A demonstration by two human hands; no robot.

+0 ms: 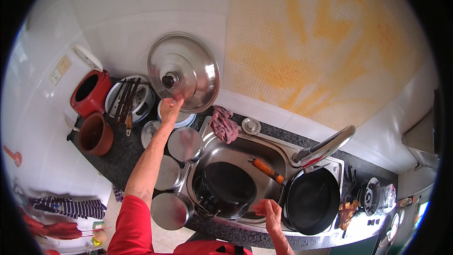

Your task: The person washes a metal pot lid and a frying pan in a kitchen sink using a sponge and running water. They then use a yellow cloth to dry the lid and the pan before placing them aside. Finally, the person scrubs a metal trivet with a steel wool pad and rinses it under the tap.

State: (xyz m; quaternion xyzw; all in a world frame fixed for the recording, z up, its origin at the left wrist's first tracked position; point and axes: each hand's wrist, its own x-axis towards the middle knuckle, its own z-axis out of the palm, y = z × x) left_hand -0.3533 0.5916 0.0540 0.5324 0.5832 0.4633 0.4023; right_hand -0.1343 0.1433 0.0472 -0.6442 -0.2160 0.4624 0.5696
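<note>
My left hand (pixel 171 109) reaches to the lower rim of a large steel pot lid (pixel 184 72), which leans against the tiled wall above a stack of plates (pixel 186 120). Whether the fingers grip that rim is hard to make out. Over the front edge of the steel sink (pixel 262 156) my right hand (pixel 269 212) hovers with fingers slightly bent and nothing seen in it. A black pot (pixel 230 187) lies in the sink bowl, left of that hand. To its right a black frying pan (pixel 312 201) with a wooden handle (pixel 267 170) rests on the drainboard.
Several round steel lids or containers (pixel 185 144) line the sink's left side. Behind the bowl are a pink cloth (pixel 224 124), a drain strainer (pixel 251 126) and the faucet (pixel 324 148). Farther left stand a brown clay pot (pixel 95 134), a red appliance (pixel 90 92) and a colander with chopsticks (pixel 129 97).
</note>
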